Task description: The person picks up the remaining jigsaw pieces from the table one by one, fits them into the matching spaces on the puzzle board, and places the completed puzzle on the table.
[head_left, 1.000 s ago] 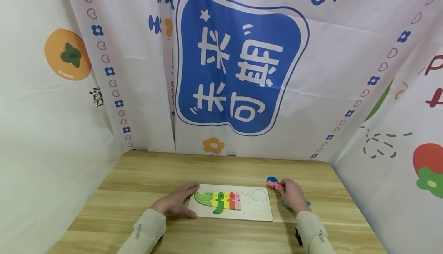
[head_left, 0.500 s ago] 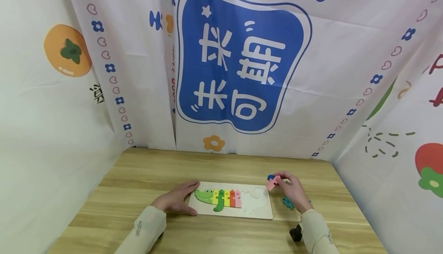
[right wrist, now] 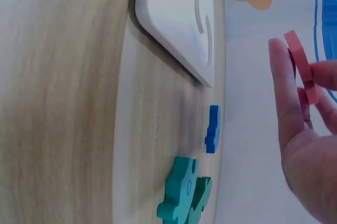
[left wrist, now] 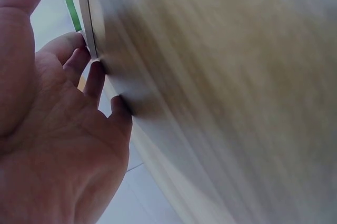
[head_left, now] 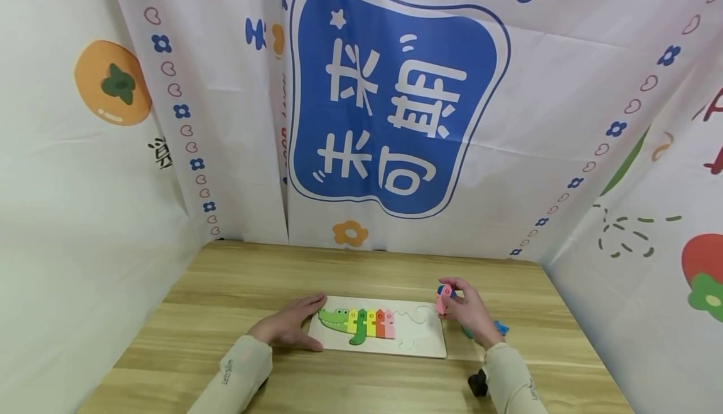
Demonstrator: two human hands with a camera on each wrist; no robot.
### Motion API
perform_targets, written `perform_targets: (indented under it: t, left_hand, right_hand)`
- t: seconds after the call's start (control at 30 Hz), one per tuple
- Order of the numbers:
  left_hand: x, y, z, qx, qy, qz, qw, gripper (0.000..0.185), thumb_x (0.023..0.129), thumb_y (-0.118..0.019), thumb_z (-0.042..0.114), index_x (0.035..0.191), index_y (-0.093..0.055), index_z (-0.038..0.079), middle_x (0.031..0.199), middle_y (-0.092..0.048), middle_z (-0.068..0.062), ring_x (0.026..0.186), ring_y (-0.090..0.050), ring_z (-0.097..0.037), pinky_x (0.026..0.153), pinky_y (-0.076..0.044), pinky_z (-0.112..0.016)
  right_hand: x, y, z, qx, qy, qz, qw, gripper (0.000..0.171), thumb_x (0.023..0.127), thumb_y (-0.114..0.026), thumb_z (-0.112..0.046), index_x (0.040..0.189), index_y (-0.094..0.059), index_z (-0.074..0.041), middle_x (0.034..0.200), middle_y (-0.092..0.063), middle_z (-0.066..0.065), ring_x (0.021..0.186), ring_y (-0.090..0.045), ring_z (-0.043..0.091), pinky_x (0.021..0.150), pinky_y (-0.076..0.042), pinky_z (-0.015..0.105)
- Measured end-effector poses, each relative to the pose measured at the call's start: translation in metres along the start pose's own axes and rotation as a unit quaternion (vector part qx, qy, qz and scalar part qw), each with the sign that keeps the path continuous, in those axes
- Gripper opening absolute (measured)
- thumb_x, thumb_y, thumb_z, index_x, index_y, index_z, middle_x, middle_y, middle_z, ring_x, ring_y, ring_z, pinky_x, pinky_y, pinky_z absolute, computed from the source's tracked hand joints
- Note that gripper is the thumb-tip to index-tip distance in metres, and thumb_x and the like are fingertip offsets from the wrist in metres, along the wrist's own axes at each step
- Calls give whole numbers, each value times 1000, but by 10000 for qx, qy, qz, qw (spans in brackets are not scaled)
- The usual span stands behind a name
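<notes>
My left hand (head_left: pixel 287 324) rests at the left edge of a pale wooden puzzle board (head_left: pixel 423 346), thumb and fingers spread. In the left wrist view, the fingertips of that hand (left wrist: pixel 68 113) touch the board's edge. Crocodile pieces lie in the board: a green head (head_left: pixel 333 318), then yellow, green, red and pink segments. Right of them, outlines show on the bare board. Off its right end, my right hand (head_left: pixel 473 317) pinches a pink puzzle piece (head_left: pixel 444 301) between thumb and fingers. The right wrist view shows this pink piece (right wrist: pixel 301 68) edge-on, above the table.
In the right wrist view, a blue piece (right wrist: pixel 212 129), a teal piece (right wrist: pixel 178 190) and a green piece (right wrist: pixel 201 198) lie on the table beside the board. Another blue piece (head_left: pixel 501 328) shows behind the right wrist. A printed curtain (head_left: pixel 395 232) stands behind the wooden table (head_left: pixel 271 276).
The right hand has lifted the pink piece slightly and turned it from lying slanted to more upright, its face with a small circle now showing. The left hand has stayed in place.
</notes>
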State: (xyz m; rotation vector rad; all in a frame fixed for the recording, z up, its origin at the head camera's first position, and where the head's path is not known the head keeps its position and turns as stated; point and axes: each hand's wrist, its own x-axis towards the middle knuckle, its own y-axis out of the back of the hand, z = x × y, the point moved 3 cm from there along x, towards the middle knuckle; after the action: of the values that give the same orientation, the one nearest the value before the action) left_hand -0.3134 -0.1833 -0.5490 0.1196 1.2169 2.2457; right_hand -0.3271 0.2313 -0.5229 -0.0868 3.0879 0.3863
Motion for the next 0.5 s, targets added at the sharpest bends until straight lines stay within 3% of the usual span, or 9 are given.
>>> perform_targets:
  t: [0.2, 0.5]
  left_hand:
    - [1, 0, -1, 4, 8, 8, 10000, 109, 81, -88, 43, 163, -28, 5, 172, -20, -18, 157, -17, -47, 123, -24, -67]
    - [1, -1, -2, -112, 87, 12, 9999, 108, 81, -88, 44, 164, -28, 7, 173, -20, -16, 157, -16, -47, 123, -23, -67]
  right_hand:
    - [1, -3, 0, -151, 177, -85, 9997, 52, 99, -64, 4, 147, -53, -14, 131, -51, 17, 96, -67, 24, 79, -65, 45]
    - [-3, -3, -1, -297, 424, 35, 9987, 44, 91, -74, 4, 132, -69, -10, 109, -66, 14, 91, -71, 21, 72, -65, 35]
